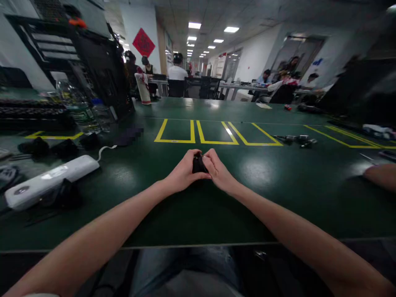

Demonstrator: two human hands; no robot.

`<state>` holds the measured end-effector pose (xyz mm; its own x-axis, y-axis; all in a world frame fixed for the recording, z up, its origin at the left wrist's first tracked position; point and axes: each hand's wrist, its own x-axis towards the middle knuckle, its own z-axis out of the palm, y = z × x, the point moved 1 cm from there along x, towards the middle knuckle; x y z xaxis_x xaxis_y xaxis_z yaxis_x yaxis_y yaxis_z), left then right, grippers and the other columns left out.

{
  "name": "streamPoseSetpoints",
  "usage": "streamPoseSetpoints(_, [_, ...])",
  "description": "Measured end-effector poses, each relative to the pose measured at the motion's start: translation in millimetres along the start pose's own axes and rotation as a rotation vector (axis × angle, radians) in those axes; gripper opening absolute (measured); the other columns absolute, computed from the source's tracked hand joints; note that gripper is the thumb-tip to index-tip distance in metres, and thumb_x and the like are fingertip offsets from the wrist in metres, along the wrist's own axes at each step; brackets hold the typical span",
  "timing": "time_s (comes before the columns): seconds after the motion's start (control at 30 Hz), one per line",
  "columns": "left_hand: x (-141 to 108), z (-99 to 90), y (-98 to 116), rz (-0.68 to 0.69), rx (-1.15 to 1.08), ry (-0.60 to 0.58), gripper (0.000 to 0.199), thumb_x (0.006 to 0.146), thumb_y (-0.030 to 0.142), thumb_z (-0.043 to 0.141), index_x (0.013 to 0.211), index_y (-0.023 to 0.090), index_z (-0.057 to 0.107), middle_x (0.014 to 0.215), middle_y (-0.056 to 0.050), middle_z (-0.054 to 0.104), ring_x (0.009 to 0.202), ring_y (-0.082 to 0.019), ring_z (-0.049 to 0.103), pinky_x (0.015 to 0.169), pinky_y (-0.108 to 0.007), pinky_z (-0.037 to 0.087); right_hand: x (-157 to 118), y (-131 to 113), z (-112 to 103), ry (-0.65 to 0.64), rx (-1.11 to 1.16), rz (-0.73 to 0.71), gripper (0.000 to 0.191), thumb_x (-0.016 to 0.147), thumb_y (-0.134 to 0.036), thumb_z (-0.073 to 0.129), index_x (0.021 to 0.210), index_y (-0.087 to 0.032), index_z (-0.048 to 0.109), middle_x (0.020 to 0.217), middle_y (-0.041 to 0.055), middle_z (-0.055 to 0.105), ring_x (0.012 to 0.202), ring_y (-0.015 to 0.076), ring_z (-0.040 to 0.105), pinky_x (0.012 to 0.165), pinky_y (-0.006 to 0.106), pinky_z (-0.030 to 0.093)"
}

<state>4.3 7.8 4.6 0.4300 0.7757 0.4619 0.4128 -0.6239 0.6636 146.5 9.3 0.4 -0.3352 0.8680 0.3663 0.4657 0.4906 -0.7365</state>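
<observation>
Fingers [213, 156] on both sides are wrapped around one thing: a bare left hand [185, 169] and a bare right hand [220, 172] grasp a small, black, chunky object [198, 165] between them. It sits just this side of the U-shaped yellow tape outlines [192, 134] on a glossy, dark green tabletop [201, 214]. Can't tell whether it's resting on the surface or held slightly above, and the hands cover too much to say what it is. If it were me, I'd let the left palm cradle it and leave fine work to the right fingertips. Stay low so a slip lands softly, shift a finger for a clear look, and go easy: squeezing hard could pop it loose.
</observation>
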Motion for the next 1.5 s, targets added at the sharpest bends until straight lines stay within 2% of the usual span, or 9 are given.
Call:
streamPoseSetpoints(0.27, [3.2,-4.1,-3.6,0.002,-0.092,-0.092,0.057,0.064,0.035,0.065,0.109,0.014,0.037,0.104,-0.008,0.046,0.093,-0.019,0.047,0.08,-0.033,0.04,-2.0,-2.4,-2.8,-0.048,-0.001,-0.022,0.021,0.084,-0.04,0.027,0.086,-0.02,0.034,0.071,-0.0009,0.044,0.06,0.0106,0.044,0.055,0.024,0.034])
streamPoseSetpoints(0.53, [11.8,-8.0,-13.9,0.001,-0.025,-0.055,0.054,0.066,0.036,0.063,0.11,0.016,0.037,0.103,-0.007,0.046,0.092,-0.019,0.048,0.077,-0.033,0.042,20.2,12.7,-12.6,-0.095,0.043,-0.007,0.028,0.081,-0.043,0.035,0.095,-0.019,0.039,0.072,-0.001,0.047,0.062,0.0102,0.046,0.056,0.023,0.037])
streamPoseSetpoints(0.67, [8.7,-12.1,-11.4,0.02,0.001,-0.069,0.055,0.067,0.034,0.062,0.112,0.018,0.035,0.107,-0.007,0.046,0.097,-0.019,0.047,0.082,-0.034,0.041,22.0,21.2,-18.2,-0.045,0.072,0.095,0.035,0.081,-0.049,0.029,0.086,-0.017,0.043,0.069,-0.0007,0.048,0.057,0.0096,0.046,0.053,0.023,0.036])
streamPoseSetpoints(0.8, [4.7,-12.8,-2.1,0.093,0.143,-0.026,0.061,0.066,0.033,0.064,0.117,0.021,0.032,0.114,-0.008,0.043,0.105,-0.022,0.044,0.089,-0.04,0.036,12.8,11.8,-10.5,-0.151,0.132,0.137,0.04,0.081,-0.052,0.022,0.076,-0.018,0.043,0.062,-0.0019,0.044,0.053,0.0097,0.044,0.049,0.022,0.034])
streamPoseSetpoints(0.93, [3.3,-9.2,9.1,0.144,0.29,0.044,0.067,0.065,0.033,0.065,0.121,0.024,0.028,0.12,-0.008,0.039,0.109,-0.024,0.041,0.089,-0.042,0.035,7.2,-3.6,-3.7,-0.056,0.14,0.129,0.036,0.081,-0.051,0.026,0.077,-0.019,0.043,0.063,-0.0016,0.043,0.057,0.0111,0.044,0.052,0.023,0.034])
streamPoseSetpoints(1.07, [3.4,-6.8,16.0,0.152,0.386,0.081,0.071,0.068,0.038,0.061,0.125,0.023,0.021,0.114,-0.009,0.046,0.102,-0.024,0.048,0.085,-0.04,0.039,8.6,-11.0,-3.4,0.0,0.252,0.135,0.039,0.081,-0.049,0.025,0.082,-0.019,0.048,0.071,0.001,0.048,0.065,0.0128,0.046,0.056,0.024,0.037])
streamPoseSetpoints(1.17, [2.0,-6.3,19.5,0.135,0.407,0.109,0.072,0.068,0.044,0.059,0.123,0.017,0.021,0.112,-0.011,0.047,0.099,-0.024,0.05,0.082,-0.039,0.041,8.2,-12.5,-4.5,0.003,0.373,0.156,0.039,0.081,-0.049,0.026,0.084,-0.019,0.05,0.071,0.0013,0.049,0.066,0.0131,0.047,0.054,0.024,0.037])
streamPoseSetpoints(1.27, [-1.2,-3.7,22.8,0.094,0.387,0.088,0.06,0.075,0.048,0.049,0.118,0.015,0.026,0.11,-0.012,0.048,0.098,-0.024,0.051,0.08,-0.039,0.043,6.2,-10.2,-4.5,-0.031,0.395,0.159,0.041,0.08,-0.051,0.027,0.078,-0.017,0.051,0.068,0.0012,0.049,0.064,0.0128,0.046,0.056,0.024,0.037])
streamPoseSetpoints(1.5, [-9.1,5.9,20.8,-0.073,0.232,0.045,0.058,0.075,0.049,0.047,0.118,0.016,0.026,0.105,-0.011,0.049,0.091,-0.022,0.054,0.072,-0.036,0.047,3.7,3.4,-3.7,-0.027,0.128,0.148,0.049,0.081,-0.053,0.02,0.071,-0.016,0.051,0.067,0.0017,0.05,0.061,0.0124,0.044,0.058,0.025,0.036])
